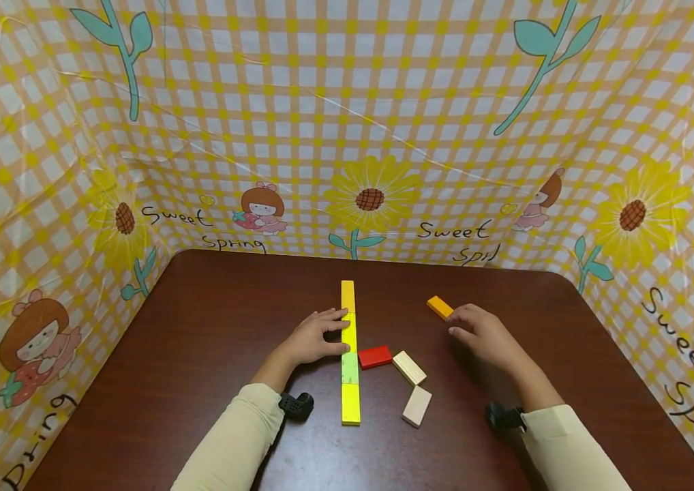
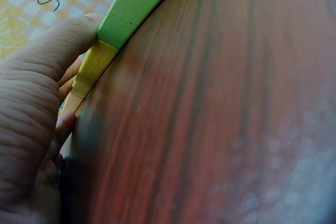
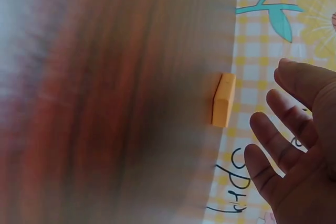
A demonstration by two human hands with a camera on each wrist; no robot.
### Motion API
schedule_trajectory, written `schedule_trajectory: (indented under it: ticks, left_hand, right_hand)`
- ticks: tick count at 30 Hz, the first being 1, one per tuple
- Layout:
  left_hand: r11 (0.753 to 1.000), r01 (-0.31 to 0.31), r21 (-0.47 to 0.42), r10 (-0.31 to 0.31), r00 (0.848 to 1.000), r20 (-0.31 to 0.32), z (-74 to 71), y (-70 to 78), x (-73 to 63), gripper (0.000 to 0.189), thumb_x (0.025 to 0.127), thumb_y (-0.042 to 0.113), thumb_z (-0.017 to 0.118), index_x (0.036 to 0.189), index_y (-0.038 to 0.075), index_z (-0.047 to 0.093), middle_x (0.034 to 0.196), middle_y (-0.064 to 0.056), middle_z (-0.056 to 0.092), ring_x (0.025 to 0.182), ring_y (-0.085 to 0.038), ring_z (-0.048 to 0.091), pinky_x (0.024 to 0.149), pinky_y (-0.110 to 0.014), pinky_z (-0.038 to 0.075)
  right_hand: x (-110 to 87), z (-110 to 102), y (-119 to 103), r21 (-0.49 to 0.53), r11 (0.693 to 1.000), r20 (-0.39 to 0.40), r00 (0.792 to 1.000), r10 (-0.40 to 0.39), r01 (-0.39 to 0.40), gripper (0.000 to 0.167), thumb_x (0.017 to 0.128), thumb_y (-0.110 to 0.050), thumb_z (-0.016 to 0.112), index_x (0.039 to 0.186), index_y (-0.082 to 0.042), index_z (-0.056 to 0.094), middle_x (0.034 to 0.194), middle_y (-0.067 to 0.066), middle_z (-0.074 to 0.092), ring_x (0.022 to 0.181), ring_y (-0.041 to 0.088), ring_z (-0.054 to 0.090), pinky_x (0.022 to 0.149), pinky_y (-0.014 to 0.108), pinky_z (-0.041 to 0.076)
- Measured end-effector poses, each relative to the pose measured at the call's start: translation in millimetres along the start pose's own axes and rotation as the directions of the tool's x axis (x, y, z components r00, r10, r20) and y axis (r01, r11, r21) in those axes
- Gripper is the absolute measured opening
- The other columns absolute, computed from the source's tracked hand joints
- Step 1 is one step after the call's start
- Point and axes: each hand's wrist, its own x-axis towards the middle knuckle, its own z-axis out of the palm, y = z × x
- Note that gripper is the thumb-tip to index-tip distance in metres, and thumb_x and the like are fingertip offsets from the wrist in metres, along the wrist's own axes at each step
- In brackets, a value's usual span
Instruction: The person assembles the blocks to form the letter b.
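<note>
A straight row of flat blocks runs away from me mid-table: a yellow block (image 1: pixel 350 405) nearest, then a light green block (image 1: pixel 350 368), a bright yellow block (image 1: pixel 352 334) and an orange-yellow block (image 1: pixel 348 296). My left hand (image 1: pixel 313 339) lies along the row's left side, fingertips and thumb touching it; the left wrist view shows the thumb beside the green block (image 2: pixel 136 9). Over to the right, my right hand (image 1: pixel 482 334) hovers by a loose orange block (image 1: pixel 440 307). Its fingers are loosely bent, and the right wrist view shows them apart from the orange block (image 3: pixel 224 100).
Right of the row, a red block (image 1: pixel 375 356) sits close against it. Two pale wooden blocks, one (image 1: pixel 409 368) behind the other (image 1: pixel 416 406), lie nearer me. A checked sunflower cloth (image 1: pixel 298 136) walls the back and sides of the dark brown table (image 1: pixel 200 327).
</note>
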Motion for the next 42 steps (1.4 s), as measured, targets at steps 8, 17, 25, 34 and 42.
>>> schedule_trajectory:
  ticks: [8,17,25,34,42]
  left_hand:
    - [1.0,0.005,0.003,-0.005,1.0,0.01,-1.4,-0.4,0.2,0.059,0.091,0.037,0.072,0.143,0.013,0.056,0.158,0.006,0.035,0.148,-0.019,0.024,0.121,-0.046,0.008]
    - [1.0,0.008,0.003,-0.008,1.0,0.014,-2.3,0.7,0.9,0.059,0.092,0.037,0.071,0.143,0.013,0.056,0.158,0.006,0.035,0.148,-0.018,0.024,0.121,-0.045,0.007]
    - [1.0,0.018,0.008,-0.018,1.0,0.014,-1.5,0.1,1.0,0.059,0.091,0.037,0.072,0.143,0.013,0.056,0.158,0.007,0.035,0.148,-0.017,0.024,0.121,-0.044,0.008]
    - [1.0,0.014,0.013,-0.014,1.0,0.015,-1.3,-0.6,1.1,0.059,0.091,0.037,0.072,0.143,0.013,0.056,0.158,0.007,0.035,0.148,-0.017,0.024,0.121,-0.044,0.008]
    - [1.0,0.015,0.014,-0.015,1.0,0.018,-1.8,-1.0,1.1,0.059,0.091,0.037,0.072,0.143,0.013,0.056,0.158,0.006,0.035,0.148,-0.018,0.023,0.121,-0.045,0.008]
  right_hand:
    - [25.1,10.3,17.8,0.0,1.0,0.009,1.0,0.014,-0.014,0.013,0.092,-0.003,0.068,0.105,-0.001,0.07,0.109,0.015,0.063,0.098,0.034,0.061,0.088,0.054,0.05]
    - [42.0,12.8,30.5,0.013,1.0,0.025,0.999,0.027,-0.027,0.012,0.092,-0.001,0.066,0.104,0.0,0.069,0.111,0.017,0.062,0.103,0.037,0.059,0.092,0.057,0.046]
    - [49.1,16.3,37.3,0.014,1.0,0.039,0.999,0.012,-0.012,0.014,0.091,0.001,0.067,0.105,0.002,0.069,0.111,0.018,0.062,0.104,0.039,0.059,0.092,0.057,0.047]
    - [52.7,19.2,43.7,0.022,1.0,0.061,0.998,0.018,-0.019,0.013,0.09,0.003,0.066,0.102,0.0,0.068,0.112,0.017,0.06,0.1,0.037,0.058,0.088,0.057,0.047]
    - [53.0,19.7,45.6,0.032,0.999,0.073,0.997,0.012,-0.014,0.013,0.089,0.004,0.066,0.101,0.0,0.068,0.111,0.015,0.06,0.097,0.035,0.058,0.086,0.054,0.048]
